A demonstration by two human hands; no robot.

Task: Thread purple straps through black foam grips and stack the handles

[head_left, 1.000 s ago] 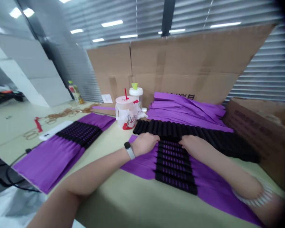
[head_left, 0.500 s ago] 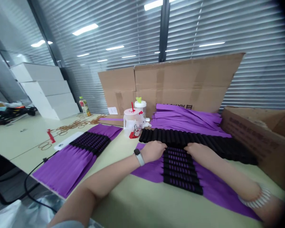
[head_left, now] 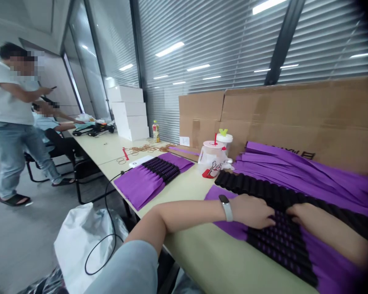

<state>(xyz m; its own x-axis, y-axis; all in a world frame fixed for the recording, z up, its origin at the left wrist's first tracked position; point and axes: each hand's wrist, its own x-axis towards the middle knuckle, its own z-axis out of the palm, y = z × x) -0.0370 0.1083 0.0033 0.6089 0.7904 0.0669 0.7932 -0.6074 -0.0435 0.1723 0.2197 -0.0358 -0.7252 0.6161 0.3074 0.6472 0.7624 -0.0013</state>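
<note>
A panel of black tubes (head_left: 283,247) with purple strips threaded through them lies on the table in front of me. My left hand (head_left: 253,210) rests over its upper left part, palm down, fingers curled closed on a black tube. Opposite it, my right hand (head_left: 303,212) is closed on the same tube, its fingertips largely hidden. Purple strips (head_left: 225,222) fan out from the panel's left side, and more run beneath my right forearm. Just behind my hands stretches a row of loose black tubes (head_left: 248,183).
Behind the row are a pile of purple strips (head_left: 272,163) and an upright cardboard sheet (head_left: 294,122). To the left are a cup with a red straw (head_left: 211,157), a second purple-and-black panel (head_left: 162,169), rubber bands (head_left: 144,148) and white boxes (head_left: 129,118). One person stands and another sits at far left.
My view has swung left, bringing the two people and the white bag on the floor into sight. Both hands remain at the upper part of the panel.
</note>
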